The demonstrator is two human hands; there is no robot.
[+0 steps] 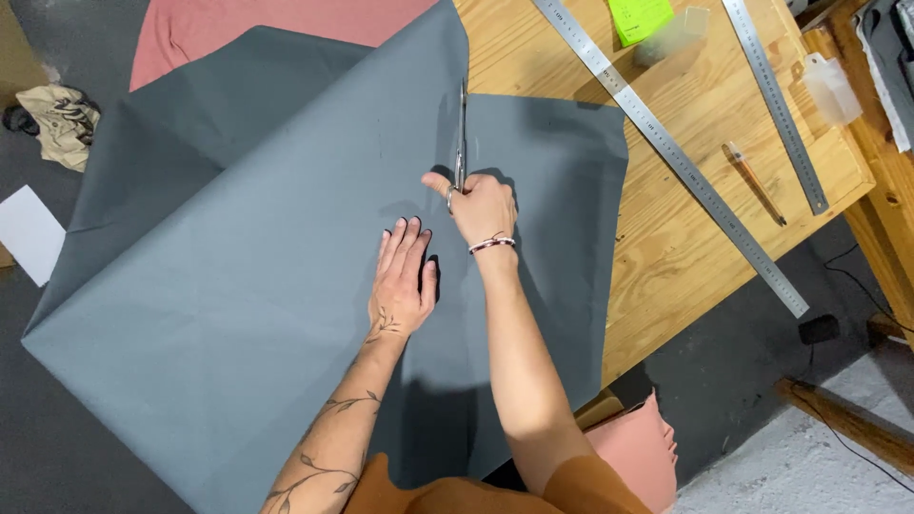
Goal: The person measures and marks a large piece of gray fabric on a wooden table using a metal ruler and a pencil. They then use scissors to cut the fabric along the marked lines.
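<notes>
A large sheet of grey fabric [248,286] lies over a wooden table [685,238] and hangs off its left side. My right hand [484,207] grips a pair of scissors [462,133] whose blades point away from me along a cut line in the fabric. Just left of that line, my left hand [404,276] lies flat on the fabric with fingers together, pressing it down. A separated strip of grey fabric [562,219] lies to the right of the scissors.
Two long metal rulers [666,152] [776,100] lie across the table's right part, with a pencil [755,183] between them. A green paper [640,17] and a clear plastic piece [828,88] sit at the far end. Pink fabric [238,24] shows beyond the grey sheet.
</notes>
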